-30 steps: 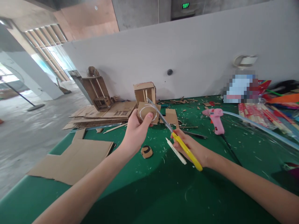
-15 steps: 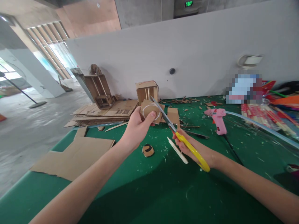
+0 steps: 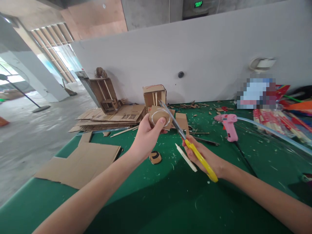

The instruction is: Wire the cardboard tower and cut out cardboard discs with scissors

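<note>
Between the thumb and fingers of my left hand [image 3: 148, 131] is a small piece of cardboard [image 3: 158, 113] with a white circle drawn on it. My right hand [image 3: 195, 151] grips yellow-handled scissors [image 3: 198, 157], their blades pointing up and to the left along the cardboard's right edge. How far the blades are parted is hard to make out. On the table below lies a rounded cardboard disc [image 3: 155, 157] with a black mark. A white pen [image 3: 186, 157] rests beside my right hand.
A pink glue gun [image 3: 229, 125] stands on the green table [image 3: 146, 201] at right. Cardboard sheets [image 3: 83, 162] lie at left, with a stack [image 3: 109, 118] behind. A small cardboard box [image 3: 154, 89] stands near the wall, among scraps.
The cardboard piece has turned slightly in my left hand, and its circle shows more fully. The scissors stay at its right edge. The whole view has shifted a little.
</note>
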Demonstrator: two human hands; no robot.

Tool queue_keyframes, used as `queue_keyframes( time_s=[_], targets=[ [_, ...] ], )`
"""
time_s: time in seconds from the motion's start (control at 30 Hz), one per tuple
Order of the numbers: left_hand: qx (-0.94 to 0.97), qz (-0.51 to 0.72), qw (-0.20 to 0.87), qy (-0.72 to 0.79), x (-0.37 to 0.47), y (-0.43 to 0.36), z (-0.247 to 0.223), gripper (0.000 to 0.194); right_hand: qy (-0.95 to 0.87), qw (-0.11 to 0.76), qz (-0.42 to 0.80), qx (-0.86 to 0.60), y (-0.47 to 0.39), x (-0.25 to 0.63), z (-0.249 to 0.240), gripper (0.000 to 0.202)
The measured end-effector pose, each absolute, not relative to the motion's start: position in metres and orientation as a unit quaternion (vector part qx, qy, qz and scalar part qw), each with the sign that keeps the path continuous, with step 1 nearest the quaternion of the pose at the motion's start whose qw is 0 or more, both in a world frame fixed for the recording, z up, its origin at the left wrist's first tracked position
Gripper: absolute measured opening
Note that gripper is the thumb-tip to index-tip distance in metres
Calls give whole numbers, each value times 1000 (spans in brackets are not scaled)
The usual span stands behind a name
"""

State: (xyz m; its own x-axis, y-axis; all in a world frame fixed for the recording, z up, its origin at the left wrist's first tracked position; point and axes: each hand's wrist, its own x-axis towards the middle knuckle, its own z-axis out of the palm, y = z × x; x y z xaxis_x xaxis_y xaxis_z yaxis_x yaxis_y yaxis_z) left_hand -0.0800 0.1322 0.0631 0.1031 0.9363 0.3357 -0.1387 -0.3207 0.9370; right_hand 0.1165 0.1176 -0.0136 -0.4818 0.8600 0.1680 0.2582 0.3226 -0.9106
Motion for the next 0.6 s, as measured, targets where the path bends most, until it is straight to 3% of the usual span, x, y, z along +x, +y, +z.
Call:
queue_keyframes(
  time_s=[0.23,0.6],
  targets=[
    [587,558,460,364,-84,132,66,22,-751,306,432,-395,117,114,-4,29],
    [629,516,444,375,-91,133,71,19,-719,326,483,-379,112,117,-10,38]
  ],
)
